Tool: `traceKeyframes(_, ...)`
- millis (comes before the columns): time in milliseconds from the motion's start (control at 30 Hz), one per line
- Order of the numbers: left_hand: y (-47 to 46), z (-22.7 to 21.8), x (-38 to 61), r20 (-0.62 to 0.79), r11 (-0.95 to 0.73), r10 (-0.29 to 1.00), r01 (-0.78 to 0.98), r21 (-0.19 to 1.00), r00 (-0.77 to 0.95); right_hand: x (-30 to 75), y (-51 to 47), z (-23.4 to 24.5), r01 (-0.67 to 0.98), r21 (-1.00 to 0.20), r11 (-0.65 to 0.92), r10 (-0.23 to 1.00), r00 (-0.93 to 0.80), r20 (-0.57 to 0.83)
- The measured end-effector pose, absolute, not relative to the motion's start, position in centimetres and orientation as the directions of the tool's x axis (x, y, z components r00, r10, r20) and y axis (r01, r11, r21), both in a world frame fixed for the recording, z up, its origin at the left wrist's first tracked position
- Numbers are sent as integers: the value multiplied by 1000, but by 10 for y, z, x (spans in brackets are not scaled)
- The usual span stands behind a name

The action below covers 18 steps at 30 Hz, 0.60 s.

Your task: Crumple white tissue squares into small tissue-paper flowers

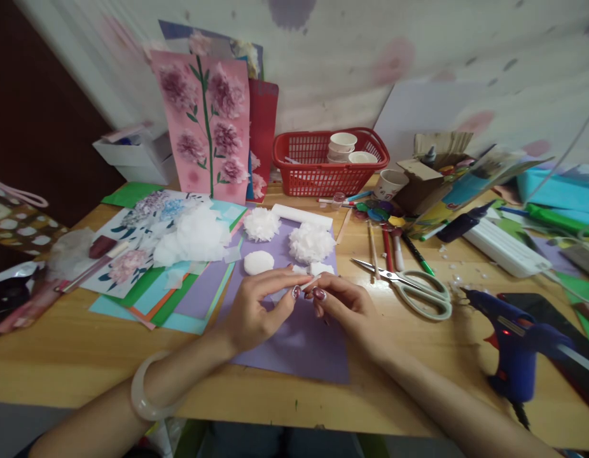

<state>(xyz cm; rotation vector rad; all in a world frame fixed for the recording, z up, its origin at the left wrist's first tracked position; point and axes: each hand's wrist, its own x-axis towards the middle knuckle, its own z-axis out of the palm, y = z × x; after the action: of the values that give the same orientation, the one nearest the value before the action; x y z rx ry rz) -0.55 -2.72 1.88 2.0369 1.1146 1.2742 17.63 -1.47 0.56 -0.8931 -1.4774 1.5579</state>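
My left hand and my right hand meet over a purple paper sheet on the wooden table. Both pinch a small white folded tissue piece between thumbs and fingertips. A pale bangle circles my left wrist. Just beyond my fingers lie two fluffy white tissue flowers, a small white round pad and a white roll.
Scissors lie right of my hands, a blue glue gun farther right. Pens and pencils, a red basket with paper cups, a pink flower card and stacked coloured papers with loose tissue fill the rest.
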Motion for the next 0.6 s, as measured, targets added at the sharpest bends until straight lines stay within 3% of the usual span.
traceKeyframes(233,-27,17,-2,586,-625,775,418,659,235,176,-15,5,-99,-995,-18,897,-440,28)
traceKeyframes(600,-27,16,-4,557,-588,803,437,681,212,175,-15,6,-94,-995,-11,898,-440,31)
